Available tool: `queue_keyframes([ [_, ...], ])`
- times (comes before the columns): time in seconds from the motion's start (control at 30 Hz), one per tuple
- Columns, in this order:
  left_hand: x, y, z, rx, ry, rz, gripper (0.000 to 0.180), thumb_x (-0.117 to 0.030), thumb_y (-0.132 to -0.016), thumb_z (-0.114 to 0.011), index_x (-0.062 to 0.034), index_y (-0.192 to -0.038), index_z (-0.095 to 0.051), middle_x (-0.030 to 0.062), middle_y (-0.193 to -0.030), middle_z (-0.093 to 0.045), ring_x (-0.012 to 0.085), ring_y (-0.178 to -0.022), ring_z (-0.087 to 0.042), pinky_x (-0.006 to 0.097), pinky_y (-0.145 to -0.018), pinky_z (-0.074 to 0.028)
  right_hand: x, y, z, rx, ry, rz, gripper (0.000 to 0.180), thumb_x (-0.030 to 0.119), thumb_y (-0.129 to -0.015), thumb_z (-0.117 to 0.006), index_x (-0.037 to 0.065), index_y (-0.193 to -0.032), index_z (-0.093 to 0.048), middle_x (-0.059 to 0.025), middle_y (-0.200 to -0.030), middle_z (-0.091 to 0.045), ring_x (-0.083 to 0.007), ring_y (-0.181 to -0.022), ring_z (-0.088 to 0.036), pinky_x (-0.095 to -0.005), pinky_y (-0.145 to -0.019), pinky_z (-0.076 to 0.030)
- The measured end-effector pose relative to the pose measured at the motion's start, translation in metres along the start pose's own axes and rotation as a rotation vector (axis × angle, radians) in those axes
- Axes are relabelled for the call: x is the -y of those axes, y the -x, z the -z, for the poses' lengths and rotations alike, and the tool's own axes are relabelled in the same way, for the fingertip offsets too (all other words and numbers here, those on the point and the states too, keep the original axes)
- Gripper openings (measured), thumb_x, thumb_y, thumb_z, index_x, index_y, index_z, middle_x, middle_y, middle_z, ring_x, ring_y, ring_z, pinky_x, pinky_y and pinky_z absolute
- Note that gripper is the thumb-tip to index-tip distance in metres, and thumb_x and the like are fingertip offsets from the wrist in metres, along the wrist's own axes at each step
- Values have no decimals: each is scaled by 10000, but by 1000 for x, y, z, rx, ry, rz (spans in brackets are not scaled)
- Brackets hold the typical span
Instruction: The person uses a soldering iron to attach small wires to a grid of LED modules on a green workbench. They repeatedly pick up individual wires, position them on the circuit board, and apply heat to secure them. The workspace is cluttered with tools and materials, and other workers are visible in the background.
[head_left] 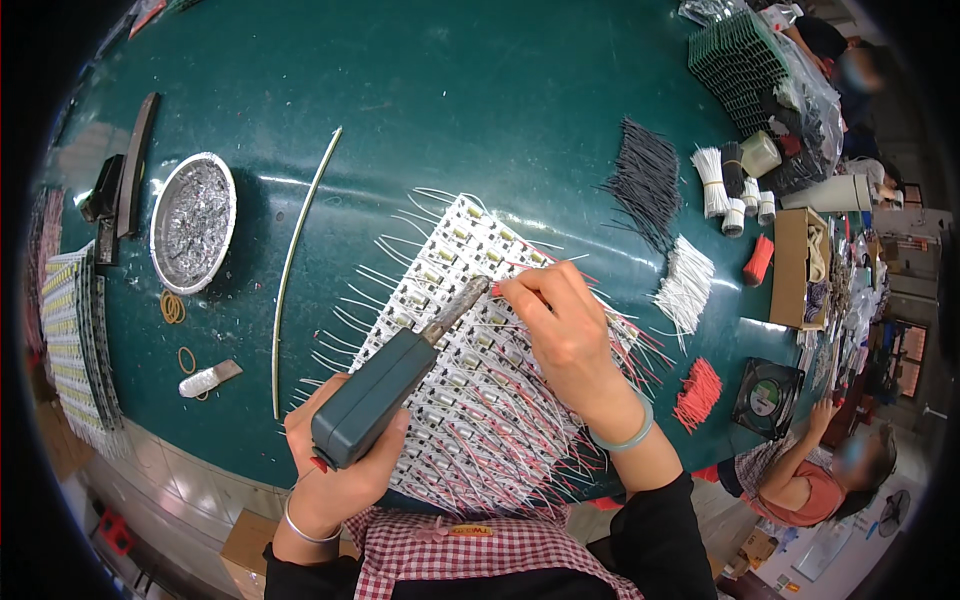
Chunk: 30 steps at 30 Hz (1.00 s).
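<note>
Pale glare streaks across green tabletop (pixel 440 130)

We see a broad dark-green tabletop (pixel 430 110) filling most of the view, its glossy surface crossed by pale streaks of reflected light (pixel 284 181). Beyond its near left edge we make out a light tiled floor (pixel 215 485), with a red stool-like object (pixel 115 533) and a cardboard carton (pixel 245 550) low down on that side. Toward the right we find a pale wall (pixel 868 563), a dark round fan (pixel 893 512) and a brown-framed opening (pixel 910 358), too small for us to call window or door.
</note>
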<state>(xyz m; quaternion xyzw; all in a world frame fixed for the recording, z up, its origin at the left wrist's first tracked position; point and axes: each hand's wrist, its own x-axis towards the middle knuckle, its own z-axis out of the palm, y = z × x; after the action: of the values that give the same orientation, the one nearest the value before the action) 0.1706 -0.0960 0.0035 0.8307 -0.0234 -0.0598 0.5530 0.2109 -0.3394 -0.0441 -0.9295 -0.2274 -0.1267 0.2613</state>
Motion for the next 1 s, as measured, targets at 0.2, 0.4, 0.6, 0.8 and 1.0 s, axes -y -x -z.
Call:
queue_keyframes([
  [0.2,-2,1,2,12,-57,25,135,-13,-728,-742,35,-817,-653,79,-713,-590,118,-589,-551,257,-536,-414,3,-3,1,5,6,-1,276,-30,-707,-654,-24,-980,-616,-105,-913,-575,-254,-813,-561,-337,-653,-486],
  [0.4,-2,0,2,0,-82,-33,126,-11,-727,-740,33,-801,-647,76,-698,-581,127,-553,-534,262,-514,-404,4,-5,2,19,16,-3,246,-20,-718,-657,-19,-962,-624,-104,-918,-577,-253,-828,-563,-333,-663,-488],
  [0.6,1,2,5,-10,-22,-17,139,2,-718,-730,47,-840,-681,92,-721,-599,146,-565,-560,269,-516,-423,4,-4,3,30,25,-15,232,-11,-725,-650,-14,-956,-632,-102,-914,-579,-251,-831,-562,-334,-669,-489],
  [0.8,1,3,4,-41,29,-40,157,13,-716,-727,55,-863,-689,123,-763,-631,164,-598,-591,267,-529,-439,5,-5,3,24,30,-9,237,-16,-716,-648,-13,-951,-629,-100,-906,-575,-249,-826,-560,-334,-658,-486],
  [1.0,1,3,3,-22,-55,-76,146,32,-715,-728,55,-851,-679,105,-743,-619,152,-584,-580,265,-531,-437,4,-8,3,24,57,13,256,-17,-696,-645,-11,-951,-621,-98,-903,-573,-245,-824,-561,-330,-644,-484],
])
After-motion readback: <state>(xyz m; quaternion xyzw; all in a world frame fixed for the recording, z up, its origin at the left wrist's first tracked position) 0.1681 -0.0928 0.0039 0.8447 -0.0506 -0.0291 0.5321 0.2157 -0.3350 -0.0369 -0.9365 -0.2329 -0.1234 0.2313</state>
